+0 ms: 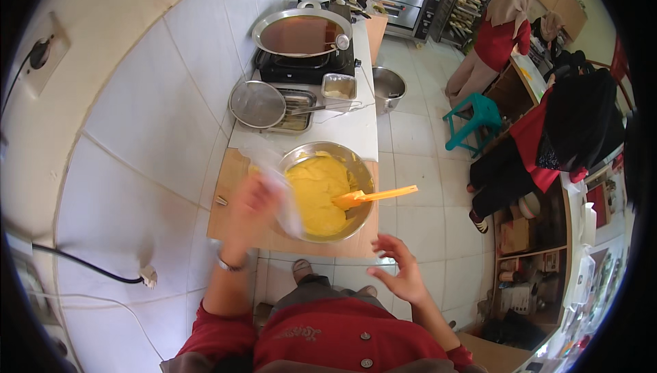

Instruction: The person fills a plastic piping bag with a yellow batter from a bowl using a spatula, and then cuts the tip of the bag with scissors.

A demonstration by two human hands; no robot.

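Note:
My left hand, blurred by motion, grips a translucent plastic bag at the left side of a steel bowl. The bowl holds thick yellow batter with an orange spatula resting in it. It stands on a wooden board, where a small metal nozzle lies at the left. My right hand is empty, fingers apart, just beyond the board's lower right corner.
Behind are a strainer, small container and pan of brown liquid on a stove. A steel pot and teal stool are on the floor. Two co-workers stand at the right counter. Ovens are at the back.

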